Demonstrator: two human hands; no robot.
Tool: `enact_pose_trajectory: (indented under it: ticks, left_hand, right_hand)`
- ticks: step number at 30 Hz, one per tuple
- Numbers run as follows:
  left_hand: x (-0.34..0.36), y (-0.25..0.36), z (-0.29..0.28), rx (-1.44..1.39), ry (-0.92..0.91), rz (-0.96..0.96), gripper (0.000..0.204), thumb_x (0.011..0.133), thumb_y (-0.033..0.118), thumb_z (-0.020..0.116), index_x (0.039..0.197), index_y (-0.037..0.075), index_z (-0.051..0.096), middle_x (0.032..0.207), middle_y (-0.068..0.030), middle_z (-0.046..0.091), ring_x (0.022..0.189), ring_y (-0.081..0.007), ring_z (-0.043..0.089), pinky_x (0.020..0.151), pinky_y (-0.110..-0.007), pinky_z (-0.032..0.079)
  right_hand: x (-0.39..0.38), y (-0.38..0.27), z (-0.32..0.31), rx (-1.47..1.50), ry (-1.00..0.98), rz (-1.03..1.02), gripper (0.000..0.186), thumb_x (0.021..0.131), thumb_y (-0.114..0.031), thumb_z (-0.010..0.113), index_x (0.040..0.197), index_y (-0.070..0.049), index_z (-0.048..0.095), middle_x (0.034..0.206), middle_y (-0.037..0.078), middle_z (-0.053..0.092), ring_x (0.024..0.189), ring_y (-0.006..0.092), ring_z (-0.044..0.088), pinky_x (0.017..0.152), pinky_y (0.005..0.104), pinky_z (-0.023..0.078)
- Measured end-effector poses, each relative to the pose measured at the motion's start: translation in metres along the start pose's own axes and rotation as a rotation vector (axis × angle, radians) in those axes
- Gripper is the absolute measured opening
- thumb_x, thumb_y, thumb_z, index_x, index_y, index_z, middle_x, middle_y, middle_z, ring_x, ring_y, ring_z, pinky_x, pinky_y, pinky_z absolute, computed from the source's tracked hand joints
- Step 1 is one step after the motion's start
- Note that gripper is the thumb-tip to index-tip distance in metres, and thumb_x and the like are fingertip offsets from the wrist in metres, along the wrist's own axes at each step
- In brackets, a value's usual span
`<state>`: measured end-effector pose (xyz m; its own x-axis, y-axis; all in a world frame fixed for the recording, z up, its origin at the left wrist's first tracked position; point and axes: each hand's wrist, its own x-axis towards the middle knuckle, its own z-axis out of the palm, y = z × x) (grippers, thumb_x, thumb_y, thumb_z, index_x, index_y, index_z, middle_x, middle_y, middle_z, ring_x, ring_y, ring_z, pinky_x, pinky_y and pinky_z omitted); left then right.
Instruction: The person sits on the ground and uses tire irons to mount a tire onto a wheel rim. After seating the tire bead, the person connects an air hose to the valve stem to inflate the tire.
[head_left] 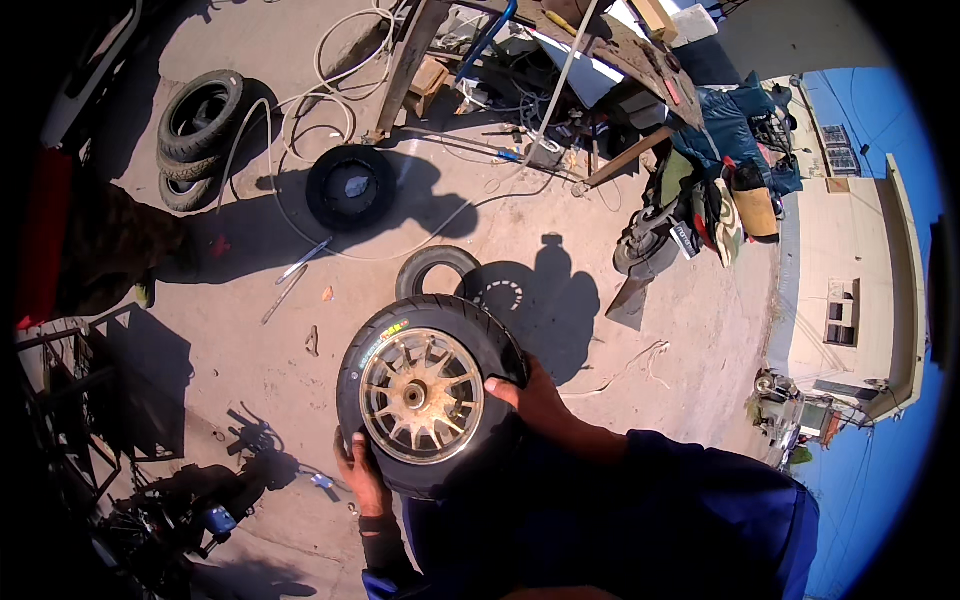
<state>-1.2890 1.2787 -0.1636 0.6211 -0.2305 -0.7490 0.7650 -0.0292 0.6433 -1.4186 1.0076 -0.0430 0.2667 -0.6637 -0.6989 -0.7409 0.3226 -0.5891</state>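
A small motor vehicle wheel (428, 412), with a gold spoked rim and a black tyre, is held up in front of my body. My left hand (364, 478) grips the tyre at its lower left edge. On the opposite side, my right hand (535, 400) wraps around the tyre with its thumb on the sidewall. Behind the wheel, a loose tyre (425, 264) lies on the ground, partly covered by it. The undersides of both hands' grip are hidden by the tyre.
Another tyre (350, 205) lies farther off, beside stacked tyres (205, 115). A pale hose (290, 232) winds across the ground past two long bar tools (288, 285). A cluttered workbench (620, 55) stands at the far side. A person in red (40, 235) is at left.
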Motion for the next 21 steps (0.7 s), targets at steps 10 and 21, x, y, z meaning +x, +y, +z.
enact_pose_trajectory:
  ticks: [10,21]
  left_hand:
    - [-0.009,0.015,0.218,0.293,-0.269,-0.061,0.054,0.102,0.024,0.068,0.142,-0.007,0.051,0.134,-0.0151,0.062,0.119,-0.0243,0.060,0.103,-0.034,0.047]
    - [-0.058,-0.020,0.553,0.553,-0.274,-0.048,0.091,0.091,0.038,0.080,0.154,-0.010,0.036,0.147,-0.0242,0.056,0.135,-0.0293,0.054,0.114,-0.036,0.042]
  right_hand:
    - [0.006,0.032,-0.187,0.400,0.239,0.009,0.086,0.086,-0.026,0.082,0.151,0.006,0.037,0.140,0.021,0.059,0.128,0.0291,0.059,0.109,0.0409,0.048]
    - [0.125,0.032,-0.454,0.733,0.284,-0.013,0.079,0.085,-0.018,0.078,0.151,0.006,0.040,0.141,0.019,0.057,0.128,0.0286,0.056,0.112,0.0388,0.042]
